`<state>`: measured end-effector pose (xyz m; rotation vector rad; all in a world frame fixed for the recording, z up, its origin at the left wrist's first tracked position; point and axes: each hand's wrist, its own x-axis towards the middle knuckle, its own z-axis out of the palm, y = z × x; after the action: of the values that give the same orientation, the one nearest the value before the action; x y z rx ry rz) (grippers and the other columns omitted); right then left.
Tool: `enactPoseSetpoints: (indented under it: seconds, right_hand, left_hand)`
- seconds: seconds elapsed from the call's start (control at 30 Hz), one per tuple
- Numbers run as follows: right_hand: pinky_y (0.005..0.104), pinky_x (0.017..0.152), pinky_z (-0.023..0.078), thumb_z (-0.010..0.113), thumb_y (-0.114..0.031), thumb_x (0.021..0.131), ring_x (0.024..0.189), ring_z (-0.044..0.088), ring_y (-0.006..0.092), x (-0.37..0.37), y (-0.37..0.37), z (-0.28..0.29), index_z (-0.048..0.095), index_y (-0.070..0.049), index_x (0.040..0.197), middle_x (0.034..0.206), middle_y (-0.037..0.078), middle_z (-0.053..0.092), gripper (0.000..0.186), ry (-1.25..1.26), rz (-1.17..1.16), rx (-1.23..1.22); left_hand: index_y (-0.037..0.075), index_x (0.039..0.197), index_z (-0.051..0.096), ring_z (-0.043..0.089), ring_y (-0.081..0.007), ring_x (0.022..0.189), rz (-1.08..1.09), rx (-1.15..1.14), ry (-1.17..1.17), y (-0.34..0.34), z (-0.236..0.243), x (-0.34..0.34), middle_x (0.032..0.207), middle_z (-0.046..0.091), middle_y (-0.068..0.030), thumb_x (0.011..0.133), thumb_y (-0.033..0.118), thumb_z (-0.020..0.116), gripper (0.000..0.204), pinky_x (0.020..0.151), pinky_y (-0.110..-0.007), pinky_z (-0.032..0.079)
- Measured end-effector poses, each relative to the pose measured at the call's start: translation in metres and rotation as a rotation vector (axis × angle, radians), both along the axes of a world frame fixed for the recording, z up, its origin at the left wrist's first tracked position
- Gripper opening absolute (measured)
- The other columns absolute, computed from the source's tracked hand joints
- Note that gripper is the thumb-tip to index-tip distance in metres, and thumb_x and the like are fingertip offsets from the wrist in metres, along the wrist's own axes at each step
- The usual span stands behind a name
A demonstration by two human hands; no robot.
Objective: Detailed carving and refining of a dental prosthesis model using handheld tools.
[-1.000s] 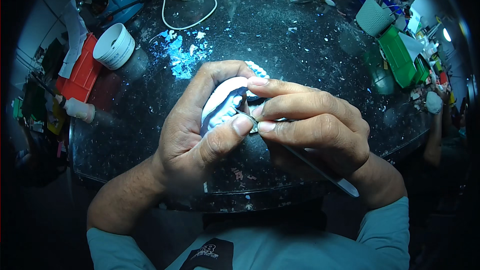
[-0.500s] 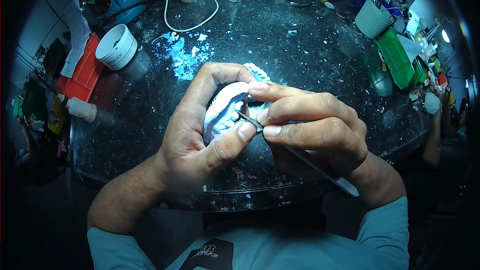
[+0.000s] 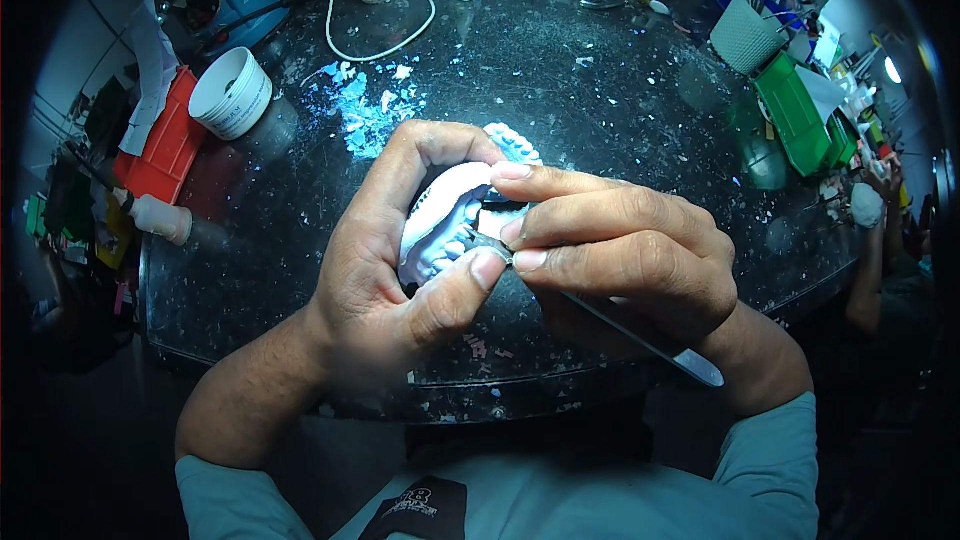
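And here's the left hand (image 3: pixel 370 255), fingers wrapped round the white cast (image 3: pixel 445 198) above the black table (image 3: pixel 590 105), as the right hand (image 3: pixel 640 255), fingertips pinching a slim tool (image 3: pixel 640 334), works right beside the cast, blue scraps (image 3: pixel 365 118) lying beyond it!

We take this for a workshop, seemingly a dental lab: a white toothed cast (image 3: pixel 438 208) and a slim metal tool (image 3: pixel 697 367) sit above a dark bench (image 3: pixel 620 130) strewn with blue and white scraps (image 3: pixel 362 112). Around it we see a red bin (image 3: pixel 165 162), a green bin (image 3: pixel 793 110) and a tool holder (image 3: pixel 745 42).
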<state>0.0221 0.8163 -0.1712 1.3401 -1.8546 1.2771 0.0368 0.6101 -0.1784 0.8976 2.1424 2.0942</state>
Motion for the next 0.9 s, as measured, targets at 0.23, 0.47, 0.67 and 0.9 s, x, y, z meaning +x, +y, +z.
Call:
enactPoseSetpoints:
  seconds: [0.23,0.47,0.67,0.9]
  right_hand:
    - [0.0399,0.086,0.063,0.079,-0.002,0.075,0.100,0.073,0.0318,0.000,0.000,0.004,0.068,0.002,0.088,0.092,0.015,0.072,0.017,-0.013,-0.006,0.026]
    - [0.0402,0.086,0.063,0.078,0.000,0.075,0.099,0.074,0.0317,0.000,0.000,0.001,0.067,0.002,0.089,0.094,0.016,0.071,0.017,-0.002,-0.003,0.010]
    - [0.0533,0.095,0.057,0.076,-0.015,0.090,0.109,0.069,0.0381,-0.008,0.009,-0.004,0.058,-0.003,0.109,0.108,0.017,0.063,0.029,0.056,0.072,0.036]
    - [0.0518,0.101,0.054,0.079,-0.002,0.083,0.113,0.068,0.0350,0.003,0.004,0.000,0.060,-0.007,0.108,0.108,0.013,0.064,0.032,-0.006,0.045,0.075]
  left_hand:
    - [-0.003,0.124,0.046,0.052,-0.0125,0.100,0.016,-0.001,-0.156,0.001,0.007,0.000,0.111,0.051,-0.0094,0.084,0.031,0.062,0.055,0.087,-0.027,0.044]
    - [-0.004,0.126,0.044,0.053,-0.0135,0.102,0.011,-0.008,-0.154,0.001,0.007,-0.001,0.113,0.051,-0.0107,0.082,0.029,0.062,0.057,0.090,-0.028,0.044]
    - [-0.005,0.133,0.039,0.055,-0.0184,0.113,0.003,0.112,0.028,0.006,-0.004,-0.002,0.117,0.051,-0.0122,0.078,0.015,0.066,0.065,0.102,-0.033,0.043]
    - [-0.009,0.134,0.052,0.061,-0.0234,0.119,0.026,-0.156,0.202,-0.005,-0.005,-0.009,0.130,0.059,-0.0186,0.085,0.009,0.070,0.055,0.104,-0.036,0.048]
